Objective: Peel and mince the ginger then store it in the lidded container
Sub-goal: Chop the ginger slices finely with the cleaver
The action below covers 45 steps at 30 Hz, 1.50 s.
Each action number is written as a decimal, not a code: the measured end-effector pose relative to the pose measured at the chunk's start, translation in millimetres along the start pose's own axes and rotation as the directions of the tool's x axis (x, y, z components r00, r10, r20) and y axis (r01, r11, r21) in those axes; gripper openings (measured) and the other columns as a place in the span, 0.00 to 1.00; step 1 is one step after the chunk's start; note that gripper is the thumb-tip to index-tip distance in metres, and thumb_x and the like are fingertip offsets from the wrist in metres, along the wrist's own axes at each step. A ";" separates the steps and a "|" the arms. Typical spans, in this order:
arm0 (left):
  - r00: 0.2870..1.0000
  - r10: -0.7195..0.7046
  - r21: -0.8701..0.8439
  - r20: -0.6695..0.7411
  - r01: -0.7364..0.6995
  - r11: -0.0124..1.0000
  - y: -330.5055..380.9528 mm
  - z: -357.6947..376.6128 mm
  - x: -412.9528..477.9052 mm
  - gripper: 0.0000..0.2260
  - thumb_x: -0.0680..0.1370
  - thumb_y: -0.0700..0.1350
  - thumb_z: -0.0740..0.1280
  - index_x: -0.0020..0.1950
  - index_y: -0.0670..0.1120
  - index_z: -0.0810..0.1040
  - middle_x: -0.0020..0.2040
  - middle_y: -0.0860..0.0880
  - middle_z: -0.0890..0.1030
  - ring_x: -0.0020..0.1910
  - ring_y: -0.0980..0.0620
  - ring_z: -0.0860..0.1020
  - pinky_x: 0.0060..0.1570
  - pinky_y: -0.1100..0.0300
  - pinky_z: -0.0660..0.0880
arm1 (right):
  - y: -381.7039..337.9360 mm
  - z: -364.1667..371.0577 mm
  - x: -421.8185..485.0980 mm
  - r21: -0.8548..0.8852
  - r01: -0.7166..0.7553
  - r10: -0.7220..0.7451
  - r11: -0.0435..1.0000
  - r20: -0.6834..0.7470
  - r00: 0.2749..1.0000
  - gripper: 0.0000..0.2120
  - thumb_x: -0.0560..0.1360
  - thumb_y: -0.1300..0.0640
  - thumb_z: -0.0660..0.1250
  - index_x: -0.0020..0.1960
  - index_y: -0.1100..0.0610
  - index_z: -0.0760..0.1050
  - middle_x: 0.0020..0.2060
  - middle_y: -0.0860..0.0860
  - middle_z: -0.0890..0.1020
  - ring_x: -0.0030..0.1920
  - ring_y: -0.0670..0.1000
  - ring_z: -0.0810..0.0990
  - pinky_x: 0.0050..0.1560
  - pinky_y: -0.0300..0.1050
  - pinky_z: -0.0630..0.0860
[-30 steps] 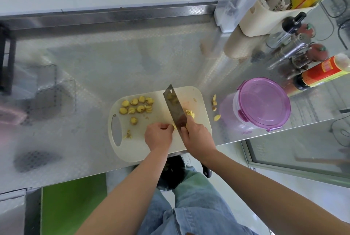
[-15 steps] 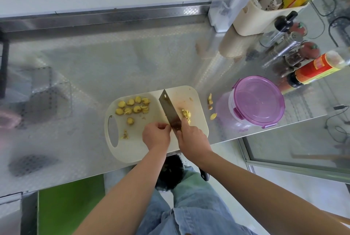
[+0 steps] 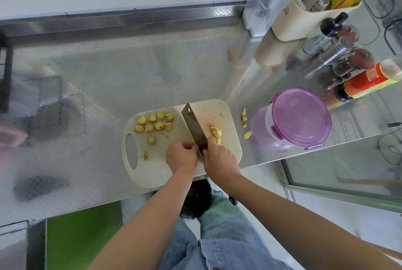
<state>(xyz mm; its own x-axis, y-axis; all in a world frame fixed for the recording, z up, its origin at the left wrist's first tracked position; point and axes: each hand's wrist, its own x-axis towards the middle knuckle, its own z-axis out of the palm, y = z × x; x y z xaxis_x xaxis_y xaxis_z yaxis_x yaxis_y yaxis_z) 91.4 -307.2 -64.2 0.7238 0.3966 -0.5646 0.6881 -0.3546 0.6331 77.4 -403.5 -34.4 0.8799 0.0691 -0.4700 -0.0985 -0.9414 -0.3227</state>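
A cream cutting board (image 3: pixel 156 174) lies at the counter's front edge. Several round ginger slices (image 3: pixel 154 124) sit on its far left part. My right hand (image 3: pixel 219 161) grips the handle of a cleaver (image 3: pixel 194 126), whose blade stands edge-down across the board's middle. My left hand (image 3: pixel 181 156) has its fingers curled tight against the blade's left face, holding down a ginger piece that is mostly hidden beneath them. A small heap of cut ginger strips (image 3: pixel 216 135) lies just right of the blade. The round container with a purple lid (image 3: pixel 300 117) stands closed to the right of the board.
Ginger peel scraps (image 3: pixel 244 117) lie on the steel counter between board and container. A small ginger bit (image 3: pixel 145 156) rests near the board's handle hole. Sauce bottles (image 3: pixel 365 80), shakers and a cream caddy (image 3: pixel 304 17) crowd the far right.
The cleaver has tipped from a raised slant down onto the board beside my left fingers. The strip heap to the right of the blade shows more clearly.
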 end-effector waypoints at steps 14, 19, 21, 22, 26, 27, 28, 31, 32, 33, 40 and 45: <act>0.999 0.041 -0.086 -0.017 -0.043 0.995 -14.4 -6.9 6.7 0.05 0.72 0.44 0.71 0.37 0.50 0.78 0.34 0.50 0.83 0.36 0.46 0.81 0.43 0.47 0.80 | 11.6 -6.3 7.9 0.202 0.010 0.010 0.979 -0.099 0.995 0.17 0.82 0.56 0.55 0.67 0.63 0.63 0.38 0.58 0.76 0.38 0.61 0.75 0.35 0.47 0.65; 0.992 0.091 0.027 -0.083 -0.089 0.996 -7.2 -22.0 3.0 0.02 0.75 0.44 0.68 0.43 0.48 0.79 0.38 0.53 0.81 0.39 0.52 0.78 0.39 0.59 0.71 | 1.3 5.7 1.8 0.246 0.012 -0.004 0.969 -0.033 0.999 0.13 0.82 0.55 0.55 0.62 0.62 0.65 0.41 0.57 0.76 0.44 0.61 0.78 0.38 0.47 0.68; 0.991 0.103 0.066 -0.088 -0.097 0.993 -8.1 -25.9 2.5 0.02 0.76 0.44 0.68 0.46 0.47 0.80 0.39 0.54 0.79 0.39 0.53 0.76 0.39 0.61 0.67 | 6.4 7.7 1.7 0.241 -0.027 0.039 0.970 -0.045 0.998 0.15 0.82 0.55 0.54 0.65 0.63 0.63 0.40 0.56 0.76 0.42 0.60 0.77 0.38 0.47 0.69; 0.990 0.108 0.073 -0.092 -0.102 0.992 -8.8 -27.6 2.6 0.03 0.76 0.44 0.68 0.46 0.47 0.80 0.39 0.54 0.79 0.39 0.53 0.76 0.39 0.61 0.67 | 10.8 6.6 2.9 0.237 -0.048 0.065 0.970 -0.064 0.996 0.15 0.82 0.55 0.54 0.65 0.63 0.63 0.39 0.56 0.76 0.40 0.59 0.76 0.37 0.48 0.68; 0.980 0.164 0.097 -0.115 -0.153 0.983 -7.2 -35.5 2.8 0.03 0.76 0.43 0.67 0.46 0.47 0.80 0.39 0.54 0.79 0.39 0.53 0.77 0.35 0.61 0.67 | 25.3 -8.5 10.7 0.259 -0.103 0.135 0.960 -0.108 0.985 0.05 0.81 0.56 0.53 0.49 0.58 0.62 0.35 0.55 0.75 0.36 0.59 0.76 0.34 0.51 0.71; 0.972 0.196 0.123 -0.127 -0.180 0.976 -5.4 -38.3 3.5 0.03 0.76 0.43 0.67 0.46 0.47 0.80 0.39 0.54 0.79 0.40 0.53 0.77 0.35 0.61 0.67 | 26.2 -11.9 12.5 0.282 -0.104 0.137 0.954 -0.101 0.985 0.06 0.81 0.56 0.53 0.48 0.57 0.61 0.35 0.56 0.75 0.35 0.60 0.78 0.33 0.54 0.75; 0.962 0.231 0.154 -0.144 -0.209 0.966 -3.9 -41.4 5.5 0.03 0.77 0.44 0.66 0.47 0.48 0.80 0.40 0.53 0.79 0.40 0.53 0.77 0.36 0.61 0.67 | 26.1 -13.8 14.0 0.302 -0.097 0.130 0.948 -0.090 0.987 0.06 0.81 0.55 0.54 0.47 0.57 0.61 0.35 0.57 0.76 0.34 0.61 0.79 0.34 0.58 0.77; 0.917 0.340 0.260 -0.206 -0.284 0.923 4.1 -51.5 15.9 0.04 0.77 0.43 0.66 0.48 0.48 0.80 0.43 0.51 0.80 0.43 0.51 0.76 0.38 0.60 0.67 | 19.9 -16.3 17.0 0.323 -0.054 0.075 0.945 -0.054 0.996 0.06 0.81 0.54 0.54 0.49 0.57 0.63 0.35 0.58 0.78 0.29 0.59 0.80 0.32 0.60 0.78; 0.900 0.376 0.307 -0.218 -0.303 0.902 7.4 -54.2 20.8 0.04 0.77 0.42 0.66 0.48 0.48 0.80 0.45 0.49 0.79 0.45 0.49 0.75 0.39 0.59 0.66 | 16.4 -17.0 18.1 0.328 -0.041 0.059 0.944 -0.045 0.997 0.06 0.81 0.54 0.54 0.51 0.58 0.64 0.34 0.58 0.78 0.27 0.58 0.80 0.30 0.59 0.78; 0.886 0.407 0.357 -0.221 -0.315 0.879 11.0 -56.7 25.7 0.04 0.77 0.42 0.65 0.49 0.47 0.80 0.47 0.47 0.77 0.49 0.46 0.74 0.41 0.58 0.66 | 13.4 -17.5 19.4 0.330 -0.031 0.047 0.943 -0.041 0.998 0.07 0.81 0.54 0.54 0.52 0.58 0.65 0.35 0.57 0.79 0.26 0.56 0.80 0.29 0.57 0.78; 0.819 0.566 0.673 -0.096 -0.366 0.643 26.9 -63.8 67.5 0.11 0.78 0.41 0.65 0.57 0.51 0.81 0.52 0.43 0.73 0.53 0.42 0.68 0.48 0.54 0.67 | 7.9 -20.4 32.1 0.381 -0.056 0.063 0.923 -0.006 0.998 0.07 0.81 0.54 0.55 0.51 0.58 0.65 0.35 0.59 0.78 0.27 0.59 0.80 0.26 0.59 0.77; 0.789 0.614 0.734 0.015 -0.426 0.530 34.4 -61.9 79.6 0.14 0.76 0.38 0.64 0.52 0.53 0.84 0.50 0.44 0.73 0.52 0.41 0.68 0.49 0.52 0.65 | 9.0 -25.0 40.4 0.402 -0.044 0.041 0.914 0.016 0.999 0.06 0.81 0.53 0.56 0.51 0.56 0.65 0.34 0.57 0.77 0.28 0.58 0.80 0.26 0.57 0.78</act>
<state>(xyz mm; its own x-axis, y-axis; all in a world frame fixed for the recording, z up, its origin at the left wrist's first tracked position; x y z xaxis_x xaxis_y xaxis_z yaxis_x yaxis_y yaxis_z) 169.6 -235.4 -54.6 0.9944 0.0828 -0.0649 0.0936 -0.9779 0.1868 123.6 -417.4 -35.7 0.8677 0.0361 -0.4957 -0.3153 -0.7310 -0.6052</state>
